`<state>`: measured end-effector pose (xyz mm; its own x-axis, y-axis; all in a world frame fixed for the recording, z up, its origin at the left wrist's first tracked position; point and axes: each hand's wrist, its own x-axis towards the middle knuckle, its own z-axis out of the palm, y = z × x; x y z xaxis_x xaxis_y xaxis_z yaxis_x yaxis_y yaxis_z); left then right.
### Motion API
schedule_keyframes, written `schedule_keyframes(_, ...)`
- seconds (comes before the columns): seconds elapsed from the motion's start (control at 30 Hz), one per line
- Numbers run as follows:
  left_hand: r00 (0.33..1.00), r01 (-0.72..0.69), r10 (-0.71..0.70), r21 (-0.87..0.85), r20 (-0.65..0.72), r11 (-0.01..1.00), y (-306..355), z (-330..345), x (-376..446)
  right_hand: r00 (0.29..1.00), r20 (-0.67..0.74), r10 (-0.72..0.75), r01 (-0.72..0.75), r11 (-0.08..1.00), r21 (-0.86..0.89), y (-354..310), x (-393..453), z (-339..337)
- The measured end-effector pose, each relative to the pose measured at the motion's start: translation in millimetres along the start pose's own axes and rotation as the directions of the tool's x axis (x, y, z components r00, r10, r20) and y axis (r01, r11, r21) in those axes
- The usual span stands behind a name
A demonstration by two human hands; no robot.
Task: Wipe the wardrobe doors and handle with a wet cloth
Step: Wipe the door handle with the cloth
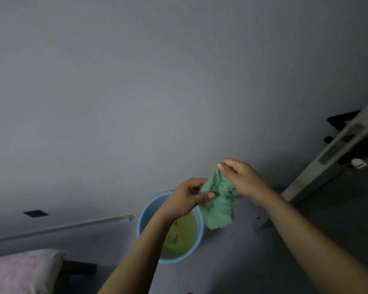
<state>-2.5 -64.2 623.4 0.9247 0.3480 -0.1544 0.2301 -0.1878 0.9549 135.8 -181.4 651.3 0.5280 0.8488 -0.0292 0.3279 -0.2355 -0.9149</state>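
The green cloth point(218, 203) hangs in the lower centre of the frame, held up between both hands above the floor and just to the right of a blue basin point(146, 217). The right hand point(241, 178) pinches the top corner of the cloth between thumb and fingertips, at the highest point of the fabric. The left hand point(188, 197) grips the left edge of the cloth lower down, thumb lying across the front of the fabric and fingers curled behind it. The cloth is bunched and creased, and its lower portion drops free below both hands. The basin sits on the floor directly beneath the left forearm and contains yellowish liquid with some small coloured marks in it; what these marks are cannot be determined in the dim light. A plain grey wall point(157, 81) fills the upper two thirds of the frame. At the right edge, a pale door point(336, 145) stands open edge-on, with a metal latch plate on that edge and a dark handle beside it. In the lower left corner lies a pink patterned pillow point(19, 270). A small dark rectangular plate point(36, 213) is set low on the wall at left.
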Motion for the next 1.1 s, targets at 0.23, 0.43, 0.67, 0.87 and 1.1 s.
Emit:
schedule_keyframes(0.23,0.999,-0.023,0.026,-0.131,0.020,0.991,74,100,23,0.989,-0.063,0.130,-0.107,0.949,0.295,18,-84,-115)
schedule_keyframes(0.43,1.000,0.012,0.002,-0.536,0.027,0.844,130,191,42,0.992,-0.004,0.128,-0.115,0.904,0.412,49,-144,-190)
schedule_keyframes(0.67,0.997,0.037,0.021,-0.674,0.077,0.738,164,269,54,0.962,-0.218,0.167,-0.053,0.892,0.449,80,-189,-253)
schedule_keyframes(0.87,0.998,-0.013,0.050,-0.669,0.037,0.744,178,309,67,0.899,-0.386,0.205,-0.054,0.928,0.369,93,-201,-272)
schedule_keyframes(1.1,0.995,-0.098,0.100,-0.551,-0.026,0.829,187,321,78,0.674,-0.727,0.132,0.035,0.977,0.210,95,-194,-282)
